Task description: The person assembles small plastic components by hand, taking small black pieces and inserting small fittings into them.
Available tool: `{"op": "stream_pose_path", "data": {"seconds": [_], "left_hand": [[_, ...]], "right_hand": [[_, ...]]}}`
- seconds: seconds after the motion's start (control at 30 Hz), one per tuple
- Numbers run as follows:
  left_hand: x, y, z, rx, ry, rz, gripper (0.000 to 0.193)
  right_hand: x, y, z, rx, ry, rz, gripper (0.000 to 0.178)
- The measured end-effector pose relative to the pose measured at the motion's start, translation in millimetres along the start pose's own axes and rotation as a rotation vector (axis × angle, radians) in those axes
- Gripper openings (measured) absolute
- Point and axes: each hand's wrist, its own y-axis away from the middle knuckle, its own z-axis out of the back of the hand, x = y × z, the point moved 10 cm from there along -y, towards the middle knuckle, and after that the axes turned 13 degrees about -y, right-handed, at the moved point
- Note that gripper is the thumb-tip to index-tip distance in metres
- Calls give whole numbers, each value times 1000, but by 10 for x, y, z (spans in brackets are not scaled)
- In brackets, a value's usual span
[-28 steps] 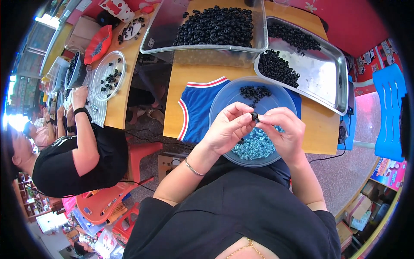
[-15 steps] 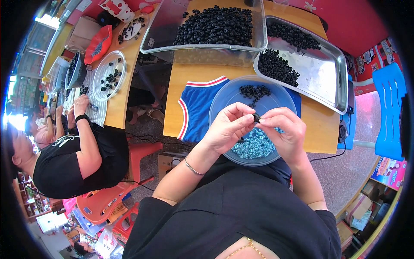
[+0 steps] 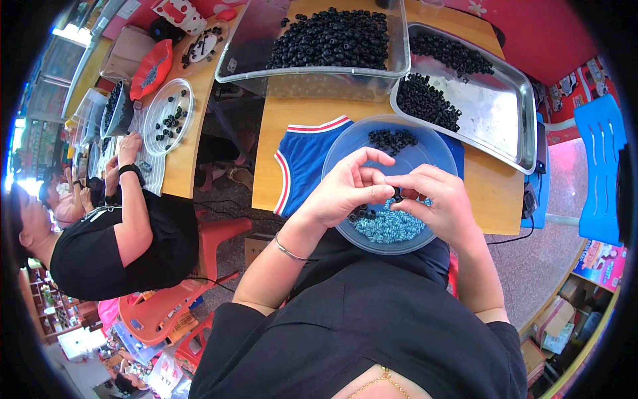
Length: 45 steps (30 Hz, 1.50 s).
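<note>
A small black round part (image 3: pixel 398 195) sits at the meeting fingertips of both hands, above a round translucent plastic basin (image 3: pixel 337 141). My right hand (image 3: pixel 442 199) pinches it between thumb and fingers. The thumb of my left hand (image 3: pixel 352 189) presses against it from the other side, the left index finger raised and the other fingers curled. Inside the basin lie small black pieces (image 3: pixel 392 140) at the far side and a heap of light blue pieces (image 3: pixel 392 227) at the near side. A few rounder black parts (image 3: pixel 361 213) rest by the left wall, partly under my left hand.
A clear plastic bin (image 3: pixel 312 74) of black round parts stands at the table's far side. A metal tray (image 3: pixel 488 123) with black piles is to its right. Blue cloth (image 3: pixel 309 159) lies left of the basin. A co-worker (image 3: pixel 106 246) sits at the left table; a blue chair (image 3: pixel 600 169) stands right.
My hands have come slightly lower and turned, with the left index finger lifted off the black part. More black parts beside the light blue heap now show.
</note>
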Motion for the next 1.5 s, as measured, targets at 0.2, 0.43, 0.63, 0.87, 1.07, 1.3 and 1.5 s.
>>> {"op": "stream_pose_path", "data": {"seconds": [0.2,0.43,0.63,0.87,1.07,1.3,1.5], "left_hand": [[-26,-4,-22,27,-37,7,58],[-72,-10,-99,66,-80,35,62],[-140,-55,-61,50,-132,-6,50],[-1473,-284,310,-295,-523,-510,12],[-1533,-187,102,-337,-1240,-519,25],[-452,-25,159,-136,-1707,-219,16],[-289,39,263,-220,-1732,-204,18]], "right_hand": [[-140,14,-27,38,-110,-107,32],[-244,33,-27,13,-186,-122,27],[-274,46,-1,-33,-205,-161,32],[-380,50,148,-203,-445,-199,43],[-351,31,-23,-38,-73,-151,22],[-406,9,-504,200,351,4,20],[-518,-63,-740,279,383,31,23]]}}
